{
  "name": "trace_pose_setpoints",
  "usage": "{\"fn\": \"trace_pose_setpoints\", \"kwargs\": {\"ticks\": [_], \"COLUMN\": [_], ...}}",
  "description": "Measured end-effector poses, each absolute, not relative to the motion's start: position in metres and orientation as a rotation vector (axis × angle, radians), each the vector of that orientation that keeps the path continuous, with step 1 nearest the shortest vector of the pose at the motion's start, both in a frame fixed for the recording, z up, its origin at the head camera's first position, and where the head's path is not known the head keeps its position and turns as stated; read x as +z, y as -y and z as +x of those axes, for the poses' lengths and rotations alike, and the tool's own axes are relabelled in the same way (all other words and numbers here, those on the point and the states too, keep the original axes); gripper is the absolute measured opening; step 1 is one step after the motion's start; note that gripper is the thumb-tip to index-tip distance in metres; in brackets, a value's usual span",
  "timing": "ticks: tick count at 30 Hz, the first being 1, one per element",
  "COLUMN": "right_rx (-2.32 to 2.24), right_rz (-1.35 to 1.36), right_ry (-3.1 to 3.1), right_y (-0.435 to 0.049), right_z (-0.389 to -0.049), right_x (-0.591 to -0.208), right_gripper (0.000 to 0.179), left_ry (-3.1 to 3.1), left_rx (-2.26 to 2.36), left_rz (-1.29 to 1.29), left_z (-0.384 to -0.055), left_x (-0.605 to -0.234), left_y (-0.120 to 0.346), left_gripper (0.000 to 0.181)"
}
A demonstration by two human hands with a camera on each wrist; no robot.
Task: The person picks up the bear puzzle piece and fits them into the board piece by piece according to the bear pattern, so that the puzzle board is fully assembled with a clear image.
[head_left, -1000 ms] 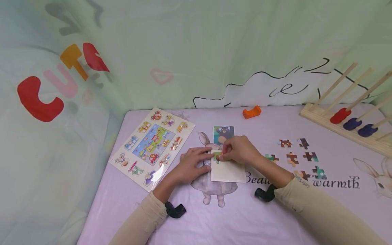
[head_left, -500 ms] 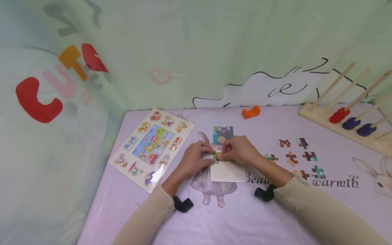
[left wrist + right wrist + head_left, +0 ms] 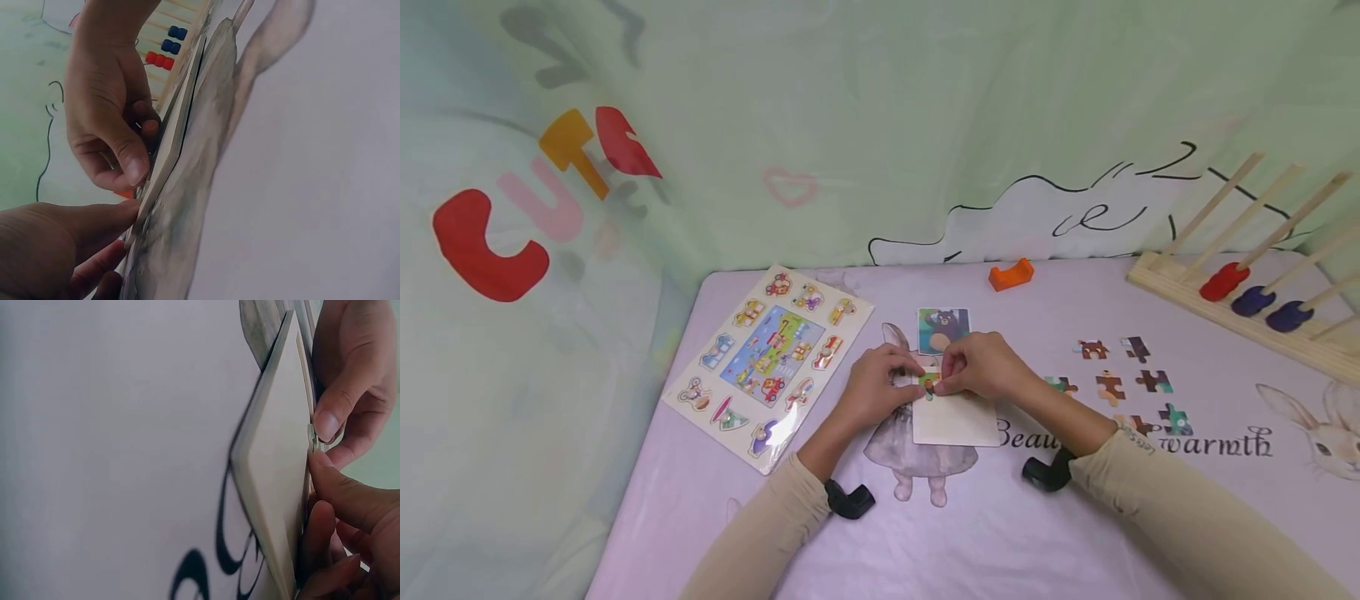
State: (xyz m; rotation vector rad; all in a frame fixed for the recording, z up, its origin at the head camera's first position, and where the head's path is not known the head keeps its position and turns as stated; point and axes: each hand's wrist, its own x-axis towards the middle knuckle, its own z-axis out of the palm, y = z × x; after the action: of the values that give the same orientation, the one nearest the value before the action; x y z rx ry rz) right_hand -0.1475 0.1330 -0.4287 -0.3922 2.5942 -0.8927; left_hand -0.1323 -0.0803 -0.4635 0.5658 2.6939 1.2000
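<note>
A small puzzle piece [image 3: 929, 384], green with brown, lies at the upper left of a pale puzzle board [image 3: 957, 423]. My right hand [image 3: 987, 367] pinches the piece from its right side with thumb and index finger. From the other side my left hand [image 3: 877, 385] curves in, thumb and index finger at the piece's left edge. Both thumb tips nearly meet there in the right wrist view, where the piece's thin edge [image 3: 312, 437] shows between the left thumb and the right fingers. Just above the board lies a bear picture card [image 3: 942, 330], partly covered by my right hand.
Several loose puzzle pieces [image 3: 1109, 385] lie to the right, some partly behind the right forearm. A vehicle peg puzzle [image 3: 808, 394] rests at left. An orange block [image 3: 1011, 274] sits at the back, and a wooden bead rack [image 3: 1195, 298] stands at back right.
My left hand has drawn its spread fingers in from the board's left edge, and its thumb and index finger now close in on the piece. My right hand keeps its pinch in place.
</note>
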Motion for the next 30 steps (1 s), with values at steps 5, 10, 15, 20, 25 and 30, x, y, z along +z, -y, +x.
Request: {"fn": "trace_pose_setpoints", "kwargs": {"ticks": [5,10,15,20,25,30], "right_rx": [-0.897,-0.9,-0.935,-0.95,-0.945,-0.913], "right_rz": [-0.403,-0.398,-0.405,-0.42,-0.422,-0.389], "right_ry": [-2.603,-2.604,-2.598,-2.604,-2.625,-2.657], "right_y": [-0.133,-0.133,-0.136,-0.141,-0.149,-0.163], "right_z": [-0.147,-0.147,-0.146,-0.144,-0.143,-0.143], "right_x": [-0.43,-0.431,-0.432,-0.431,-0.429,-0.424], "right_gripper": [0.022,0.022,0.022,0.02,0.018,0.017], "left_ry": [-2.702,-2.697,-2.692,-2.688,-2.688,-2.687], "left_rx": [1.211,1.223,1.232,1.235,1.246,1.25], "left_rz": [0.571,0.569,0.566,0.562,0.558,0.545], "left_z": [-0.133,-0.133,-0.132,-0.132,-0.131,-0.131], "left_x": [-0.464,-0.465,-0.465,-0.464,-0.464,-0.465], "left_y": [0.081,0.081,0.081,0.081,0.081,0.081], "left_gripper": [0.018,0.017,0.017,0.017,0.017,0.017]}}
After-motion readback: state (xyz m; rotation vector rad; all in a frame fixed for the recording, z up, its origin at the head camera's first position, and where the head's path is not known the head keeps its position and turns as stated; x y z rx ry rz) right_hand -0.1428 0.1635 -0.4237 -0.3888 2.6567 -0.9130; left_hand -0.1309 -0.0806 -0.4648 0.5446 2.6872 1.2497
